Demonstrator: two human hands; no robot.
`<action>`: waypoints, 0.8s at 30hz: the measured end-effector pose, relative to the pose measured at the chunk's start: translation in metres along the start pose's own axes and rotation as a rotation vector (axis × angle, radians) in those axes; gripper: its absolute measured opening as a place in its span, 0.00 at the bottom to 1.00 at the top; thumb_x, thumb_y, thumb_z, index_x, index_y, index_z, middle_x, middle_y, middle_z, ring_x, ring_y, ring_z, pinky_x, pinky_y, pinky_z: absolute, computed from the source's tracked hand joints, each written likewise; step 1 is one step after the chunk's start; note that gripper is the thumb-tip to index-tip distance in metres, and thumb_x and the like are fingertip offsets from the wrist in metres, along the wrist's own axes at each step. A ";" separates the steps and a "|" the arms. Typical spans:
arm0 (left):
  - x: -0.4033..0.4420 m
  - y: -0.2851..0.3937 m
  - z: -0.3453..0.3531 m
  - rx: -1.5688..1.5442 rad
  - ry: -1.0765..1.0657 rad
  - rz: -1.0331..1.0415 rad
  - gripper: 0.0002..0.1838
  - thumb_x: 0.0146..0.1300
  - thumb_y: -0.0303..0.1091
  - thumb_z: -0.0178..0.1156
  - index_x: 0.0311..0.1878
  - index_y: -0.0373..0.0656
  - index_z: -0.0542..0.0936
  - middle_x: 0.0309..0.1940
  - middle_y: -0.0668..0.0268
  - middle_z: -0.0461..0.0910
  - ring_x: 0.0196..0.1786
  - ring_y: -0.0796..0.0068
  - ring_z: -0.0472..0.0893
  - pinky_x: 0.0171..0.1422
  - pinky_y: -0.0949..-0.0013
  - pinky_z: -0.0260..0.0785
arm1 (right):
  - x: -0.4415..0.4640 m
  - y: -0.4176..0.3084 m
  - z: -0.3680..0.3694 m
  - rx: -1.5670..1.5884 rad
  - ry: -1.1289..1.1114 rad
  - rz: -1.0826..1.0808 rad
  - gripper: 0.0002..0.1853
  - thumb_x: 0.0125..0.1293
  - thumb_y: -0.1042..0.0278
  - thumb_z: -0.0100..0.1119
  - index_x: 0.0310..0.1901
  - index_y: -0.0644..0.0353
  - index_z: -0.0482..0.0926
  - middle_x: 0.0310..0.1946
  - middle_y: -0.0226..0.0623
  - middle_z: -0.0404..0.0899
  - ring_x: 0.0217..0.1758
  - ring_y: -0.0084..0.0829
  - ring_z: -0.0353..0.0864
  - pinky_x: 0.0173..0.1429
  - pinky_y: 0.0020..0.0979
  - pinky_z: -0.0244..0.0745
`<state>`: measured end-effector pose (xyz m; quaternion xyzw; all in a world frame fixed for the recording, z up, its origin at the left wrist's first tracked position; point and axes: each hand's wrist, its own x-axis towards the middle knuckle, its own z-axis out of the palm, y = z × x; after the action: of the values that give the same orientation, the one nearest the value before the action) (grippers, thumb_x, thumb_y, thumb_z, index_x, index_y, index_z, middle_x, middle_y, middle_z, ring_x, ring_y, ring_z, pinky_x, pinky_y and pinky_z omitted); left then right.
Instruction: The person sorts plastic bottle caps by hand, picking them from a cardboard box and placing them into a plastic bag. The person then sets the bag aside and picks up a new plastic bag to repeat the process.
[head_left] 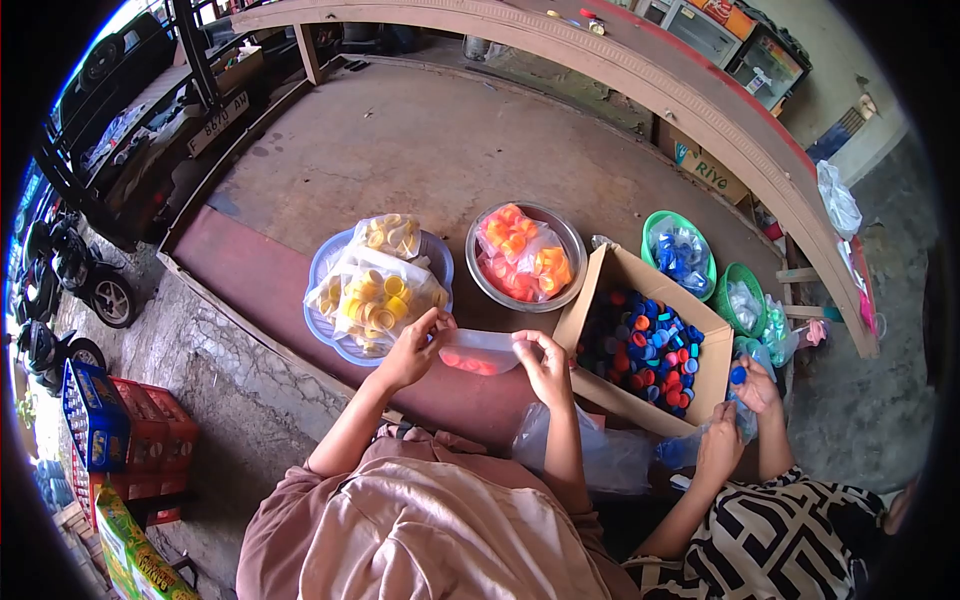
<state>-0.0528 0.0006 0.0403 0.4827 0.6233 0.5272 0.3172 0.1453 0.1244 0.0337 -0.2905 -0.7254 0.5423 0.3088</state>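
Observation:
A clear plastic bag (478, 347) with a few red bottle caps (470, 363) at its bottom is stretched between my two hands. My left hand (418, 347) pinches its left top corner, and my right hand (545, 362) grips the right one. Just beyond my left hand, a blue plastic basket (322, 262) holds bags of yellow caps (378, 303). Farther right, a metal bowl (573, 240) carries bags of orange and red caps (515, 247). Right of my right hand stands an open cardboard box (628, 268) of mixed blue, red and black caps (640, 345).
At right, a co-worker's hand (755, 388) holds a blue cap over a plastic bag. Green baskets (655, 222) with bagged caps line the far side of the box. Empty-looking clear bags (600, 455) lie near my lap. Bottle crates (150, 425) stand on the floor at left.

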 end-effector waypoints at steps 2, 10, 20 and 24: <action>0.001 -0.006 0.001 -0.063 -0.007 -0.062 0.09 0.61 0.25 0.54 0.45 0.38 0.72 0.29 0.66 0.71 0.32 0.79 0.71 0.37 0.75 0.65 | -0.001 -0.010 -0.001 -0.141 -0.035 -0.106 0.10 0.57 0.79 0.59 0.42 0.65 0.77 0.38 0.34 0.78 0.44 0.24 0.76 0.52 0.26 0.68; -0.001 0.008 -0.001 0.248 -0.077 0.247 0.13 0.57 0.27 0.58 0.46 0.39 0.73 0.29 0.62 0.72 0.30 0.70 0.73 0.38 0.71 0.68 | -0.001 0.000 0.000 -0.224 0.007 -0.115 0.09 0.56 0.78 0.60 0.40 0.66 0.79 0.34 0.38 0.77 0.42 0.31 0.76 0.50 0.29 0.70; 0.001 -0.013 0.002 0.067 0.010 0.016 0.08 0.62 0.27 0.51 0.44 0.38 0.71 0.27 0.62 0.70 0.30 0.72 0.71 0.34 0.70 0.64 | -0.004 0.026 0.005 0.200 0.071 0.133 0.07 0.63 0.75 0.53 0.42 0.63 0.75 0.29 0.26 0.74 0.33 0.15 0.71 0.40 0.20 0.66; 0.001 -0.019 0.003 0.025 -0.031 -0.013 0.10 0.60 0.27 0.54 0.45 0.38 0.71 0.27 0.63 0.70 0.28 0.75 0.70 0.32 0.72 0.64 | -0.006 0.036 0.005 0.122 -0.020 0.116 0.09 0.61 0.76 0.55 0.44 0.63 0.76 0.35 0.29 0.78 0.40 0.20 0.75 0.48 0.24 0.68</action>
<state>-0.0553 0.0035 0.0213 0.4905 0.6280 0.5098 0.3243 0.1483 0.1257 -0.0026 -0.3072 -0.6758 0.6056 0.2866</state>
